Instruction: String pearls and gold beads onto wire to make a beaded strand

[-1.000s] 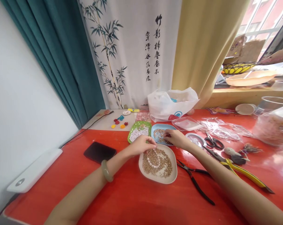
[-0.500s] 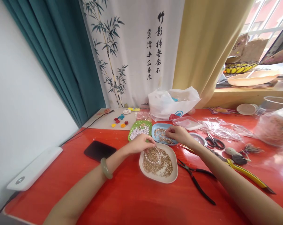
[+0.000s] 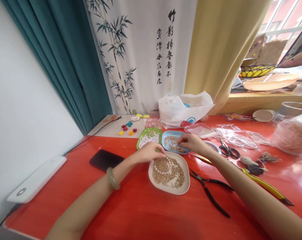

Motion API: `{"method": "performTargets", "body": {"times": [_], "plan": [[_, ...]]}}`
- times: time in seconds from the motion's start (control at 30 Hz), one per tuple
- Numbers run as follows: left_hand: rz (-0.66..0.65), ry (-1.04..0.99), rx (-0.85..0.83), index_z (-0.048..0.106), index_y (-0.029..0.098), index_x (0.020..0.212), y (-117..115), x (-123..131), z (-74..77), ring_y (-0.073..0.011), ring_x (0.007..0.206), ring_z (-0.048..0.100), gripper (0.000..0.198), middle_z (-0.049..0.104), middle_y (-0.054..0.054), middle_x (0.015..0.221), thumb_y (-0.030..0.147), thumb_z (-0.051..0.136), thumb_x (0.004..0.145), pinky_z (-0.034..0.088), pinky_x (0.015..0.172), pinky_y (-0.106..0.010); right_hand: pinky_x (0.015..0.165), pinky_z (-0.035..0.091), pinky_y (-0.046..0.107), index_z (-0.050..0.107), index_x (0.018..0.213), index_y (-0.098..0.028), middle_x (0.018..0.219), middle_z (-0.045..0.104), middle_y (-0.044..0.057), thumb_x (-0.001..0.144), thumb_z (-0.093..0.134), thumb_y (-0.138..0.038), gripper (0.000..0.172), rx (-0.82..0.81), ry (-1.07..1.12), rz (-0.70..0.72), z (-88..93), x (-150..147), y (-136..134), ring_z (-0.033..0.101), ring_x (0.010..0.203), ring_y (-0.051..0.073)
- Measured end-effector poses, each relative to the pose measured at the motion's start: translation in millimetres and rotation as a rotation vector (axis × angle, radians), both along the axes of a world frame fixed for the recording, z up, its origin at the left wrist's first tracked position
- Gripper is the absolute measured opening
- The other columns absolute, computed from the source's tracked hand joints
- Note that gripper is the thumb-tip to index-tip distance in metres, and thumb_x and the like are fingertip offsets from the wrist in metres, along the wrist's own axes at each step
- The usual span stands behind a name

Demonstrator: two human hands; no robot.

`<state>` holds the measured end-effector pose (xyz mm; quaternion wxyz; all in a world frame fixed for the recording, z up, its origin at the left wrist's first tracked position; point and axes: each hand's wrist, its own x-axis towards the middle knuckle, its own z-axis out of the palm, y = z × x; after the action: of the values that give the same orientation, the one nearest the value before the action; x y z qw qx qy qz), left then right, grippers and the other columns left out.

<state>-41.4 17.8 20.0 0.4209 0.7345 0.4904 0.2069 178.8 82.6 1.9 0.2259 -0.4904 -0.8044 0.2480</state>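
Note:
My left hand (image 3: pixel 149 152) is closed in a pinch at the far rim of a white dish (image 3: pixel 183 190) full of small gold beads. It holds the end of a strand of white pearls (image 3: pixel 165 167) that trails down over the beads. My right hand (image 3: pixel 193 142) reaches over a blue dish (image 3: pixel 167 139) of gold beads, fingertips pinched together among them; what they hold is too small to see. A green dish (image 3: pixel 146 133) of white pearls sits just left of the blue one. A pale jade bangle (image 3: pixel 112 178) is on my left wrist.
Black pliers (image 3: pixel 208 191) and yellow-handled pliers (image 3: pixel 263 185) lie right of the white dish, scissors (image 3: pixel 228 150) beyond. A black phone (image 3: pixel 106 160) lies at the left, a white device (image 3: pixel 36 180) at the table edge. A white plastic bag (image 3: pixel 183 108) and clear packets (image 3: pixel 237 138) sit at the back.
My right hand has slid a little farther over the blue dish. The left hand has barely moved, still pinching the pearl strand. The view has shifted slightly.

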Motion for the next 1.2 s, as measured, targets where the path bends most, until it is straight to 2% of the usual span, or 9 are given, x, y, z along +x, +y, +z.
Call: {"method": "performTargets", "body": {"times": [0.2,0.4,0.57,0.77,0.83,1.0,1.2], "plan": [[0.001,-0.004,-0.017,0.066,0.012,0.075,1,-1,-0.9,-0.01,0.049,0.051,0.023,0.06,-0.004,0.063,0.032,0.058,0.065,0.041,0.049,-0.022,0.062,0.047,0.027,0.065,0.08,-0.016,0.074,0.069,0.005,0.068,0.056,-0.02,0.016,-0.007,-0.016,0.023,-1.2,2,0,0.063,0.067,0.017],[0.0,0.011,-0.019,0.066,0.012,0.075,1,0,1.5,-0.0102,0.048,0.052,0.023,0.06,-0.003,0.059,0.031,0.057,0.066,0.04,0.049,-0.021,0.067,0.048,0.03,0.067,0.081,-0.016,0.079,0.07,0.006,0.069,0.056,-0.018,0.016,0.011,-0.053,0.012,1.8,1,-2,0.063,0.072,0.02],[-0.018,0.006,-0.022,0.065,0.012,0.077,1,-2,-0.5,-0.0095,0.048,0.052,0.022,0.063,-0.004,0.066,0.029,0.054,0.068,0.041,0.05,-0.022,0.069,0.047,0.031,0.067,0.083,-0.017,0.082,0.07,0.007,0.07,0.055,-0.018,0.018,0.038,-0.077,0.014,3.6,1,-3,0.063,0.075,0.021],[0.006,-0.098,-0.083,0.054,0.012,0.099,3,-5,3.2,-0.0064,0.044,0.048,0.029,0.066,-0.008,0.088,0.025,0.043,0.076,0.043,0.049,-0.022,0.073,0.044,0.032,0.067,0.079,-0.017,0.084,0.069,0.008,0.071,0.053,-0.016,0.017,0.057,-0.09,-0.003,6.8,-1,-6,0.062,0.079,0.021],[0.035,-0.069,-0.034,0.054,0.014,0.098,4,-9,6.9,-0.0074,0.046,0.051,0.028,0.066,-0.007,0.089,0.026,0.044,0.075,0.043,0.05,-0.023,0.071,0.044,0.031,0.067,0.076,-0.018,0.078,0.069,0.006,0.071,0.052,-0.016,0.015,0.058,-0.084,-0.011,9.0,-3,-9,0.062,0.074,0.02],[0.186,0.202,0.298,0.064,0.019,0.084,7,-21,15.8,-0.0131,0.062,0.057,0.021,0.067,-0.004,0.083,0.027,0.046,0.075,0.043,0.061,-0.025,0.065,0.043,0.028,0.064,0.071,-0.018,0.072,0.067,0.004,0.07,0.051,-0.017,0.012,0.037,-0.032,-0.013,11.9,-6,-11,0.06,0.068,0.017],[0.237,0.279,0.362,0.067,0.019,0.077,21,-40,14.3,-0.0181,0.078,0.06,0.016,0.068,-0.004,0.084,0.021,0.053,0.07,0.041,0.07,-0.027,0.056,0.043,0.027,0.06,0.074,-0.015,0.066,0.063,0.003,0.073,0.048,-0.023,0.014,-0.03,0.062,-0.019,16.0,-6,-13,0.058,0.061,0.016]]}}
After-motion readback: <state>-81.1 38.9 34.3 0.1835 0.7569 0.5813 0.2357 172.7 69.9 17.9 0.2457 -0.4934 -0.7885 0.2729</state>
